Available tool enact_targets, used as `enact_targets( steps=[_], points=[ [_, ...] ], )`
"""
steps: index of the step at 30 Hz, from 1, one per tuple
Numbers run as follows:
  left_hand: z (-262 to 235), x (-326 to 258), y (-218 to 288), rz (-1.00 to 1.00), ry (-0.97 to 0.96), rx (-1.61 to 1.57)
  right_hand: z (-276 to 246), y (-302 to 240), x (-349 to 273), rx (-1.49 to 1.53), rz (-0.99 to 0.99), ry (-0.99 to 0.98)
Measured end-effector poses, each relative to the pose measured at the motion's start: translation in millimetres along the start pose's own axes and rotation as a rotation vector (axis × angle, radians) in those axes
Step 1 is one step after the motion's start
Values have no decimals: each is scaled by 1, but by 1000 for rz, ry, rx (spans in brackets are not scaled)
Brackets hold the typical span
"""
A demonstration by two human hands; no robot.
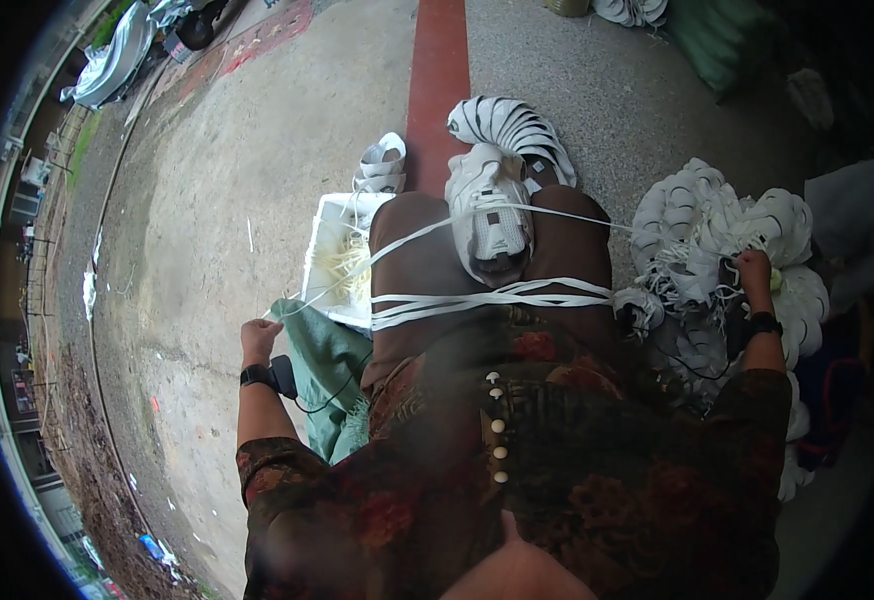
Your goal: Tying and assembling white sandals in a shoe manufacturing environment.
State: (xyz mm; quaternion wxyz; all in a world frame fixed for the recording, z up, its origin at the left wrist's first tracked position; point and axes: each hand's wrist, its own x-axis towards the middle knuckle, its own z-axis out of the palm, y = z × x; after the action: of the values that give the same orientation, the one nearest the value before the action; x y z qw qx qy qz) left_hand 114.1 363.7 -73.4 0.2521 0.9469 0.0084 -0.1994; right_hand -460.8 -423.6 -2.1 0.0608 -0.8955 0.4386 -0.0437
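A white sneaker upper (497, 215) is held between my knees, its dark opening toward me. A flat white shoelace (407, 240) crosses it and stretches out to both sides. Off to the left, my left hand (260, 340) is closed with fingers pinched on one end of this lace. Out to the right, my right hand (754, 275) is closed in front of a heap of white shoe uppers (722, 215); the lace runs toward it, but the grip itself is too small to make out. Several more white laces (487, 300) lie across my thighs.
A white box (314, 270) of pale laces stands by my left knee, beside a green cloth (327, 370). Beyond my knees lie a fanned row of uppers (512, 122) and a small stack of uppers (382, 165). A green sack (722, 40) is at the far right.
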Motion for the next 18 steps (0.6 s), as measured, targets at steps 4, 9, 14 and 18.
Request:
enact_targets(
  steps=[4,9,14,18],
  points=[
    [39,-20,111,46,-530,-576,10,-166,13,722,74,-454],
    [75,-93,276,416,-1016,-511,28,-348,8,1136,-284,-727],
    [127,-86,320,1307,-276,-60,74,-417,10,1100,-408,-268],
    [134,-96,326,678,-524,-538,86,-417,12,1130,-321,-68]
  ],
)
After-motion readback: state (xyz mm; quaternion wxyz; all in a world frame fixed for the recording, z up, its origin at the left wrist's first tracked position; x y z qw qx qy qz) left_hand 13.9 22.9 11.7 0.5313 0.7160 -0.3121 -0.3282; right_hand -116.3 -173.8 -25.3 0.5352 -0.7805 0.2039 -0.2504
